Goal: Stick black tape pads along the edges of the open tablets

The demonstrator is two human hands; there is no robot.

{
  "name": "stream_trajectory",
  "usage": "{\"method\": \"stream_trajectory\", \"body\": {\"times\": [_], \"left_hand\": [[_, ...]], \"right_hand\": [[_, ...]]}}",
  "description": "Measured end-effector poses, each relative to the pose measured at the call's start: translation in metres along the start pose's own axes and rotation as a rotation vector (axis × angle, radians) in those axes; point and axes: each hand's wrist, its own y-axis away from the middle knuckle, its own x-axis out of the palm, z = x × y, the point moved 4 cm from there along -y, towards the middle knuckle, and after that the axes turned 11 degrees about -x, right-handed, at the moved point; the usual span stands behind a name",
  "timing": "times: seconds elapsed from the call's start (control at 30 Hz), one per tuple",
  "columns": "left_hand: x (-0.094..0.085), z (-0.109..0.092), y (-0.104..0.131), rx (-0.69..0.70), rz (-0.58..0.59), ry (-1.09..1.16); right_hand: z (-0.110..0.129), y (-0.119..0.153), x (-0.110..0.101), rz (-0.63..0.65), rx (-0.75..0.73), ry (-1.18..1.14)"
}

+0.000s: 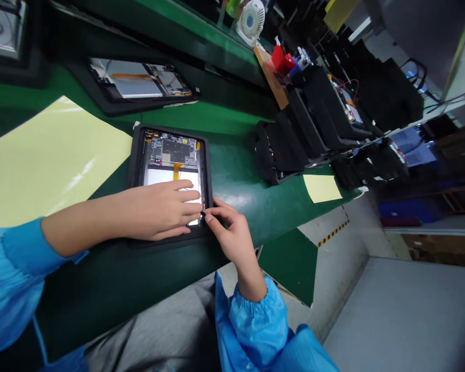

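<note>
An opened tablet [177,150] lies in a black foam tray [137,155] on the green bench, its circuit board and white battery exposed. Across the battery lies my left hand [166,209], flat with its fingers stretched toward the tablet's right edge. At the lower right edge of the tablet my right hand [232,230] pinches with thumb and forefinger. A tiny dark piece [203,214] shows at those fingertips, too small to name. The left hand covers most of the tablet's lower half.
Behind sits another opened tablet [135,80] in black foam. A yellow sheet [54,160] lies at left. Stacked black foam trays [294,129] stand on the right, near a red bin [282,61] and a small white fan [251,21]. The bench [248,222] has its edge before my lap.
</note>
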Motion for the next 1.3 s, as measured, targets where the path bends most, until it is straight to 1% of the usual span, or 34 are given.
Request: {"method": "stream_trajectory", "body": {"times": [0.13, 0.27, 0.37, 0.47, 0.6, 0.73, 0.8, 0.9, 1.0, 1.1, 1.17, 1.3], "left_hand": [[-0.006, -0.002, -0.005, 0.093, -0.066, -0.029], [-0.01, -0.003, -0.009, 0.131, -0.102, -0.009], [-0.011, -0.002, -0.009, 0.147, -0.084, 0.017], [-0.013, -0.001, -0.009, 0.157, -0.061, 0.024], [-0.015, -0.002, -0.009, 0.17, -0.045, 0.012], [-0.009, -0.005, -0.013, 0.161, -0.032, 0.05], [-0.004, -0.005, -0.015, 0.137, -0.051, 0.098], [0.002, -0.002, -0.016, 0.066, -0.083, 0.206], [0.002, 0.002, -0.012, 0.013, -0.126, 0.261], [-0.001, 0.006, -0.006, -0.001, -0.193, 0.229], [-0.001, 0.006, -0.002, 0.015, -0.215, 0.176], [0.003, 0.0, 0.0, 0.071, -0.292, 0.035]], "right_hand": [[-0.003, 0.003, 0.004, -0.107, -0.01, -0.005], [-0.006, 0.007, 0.012, -0.232, -0.053, -0.032], [-0.009, 0.009, 0.012, -0.291, -0.07, -0.078], [-0.009, 0.009, 0.01, -0.321, -0.086, -0.115], [-0.011, 0.009, 0.01, -0.311, -0.076, -0.154], [-0.014, 0.009, 0.012, -0.293, -0.091, -0.127], [-0.014, 0.009, 0.012, -0.282, -0.126, -0.094], [-0.011, 0.009, 0.014, -0.256, -0.188, -0.028], [-0.007, 0.009, 0.014, -0.235, -0.246, 0.036], [-0.006, 0.009, 0.015, -0.239, -0.266, 0.057], [-0.006, 0.009, 0.015, -0.242, -0.273, 0.058], [-0.009, 0.008, 0.016, -0.235, -0.293, 0.071]]}}
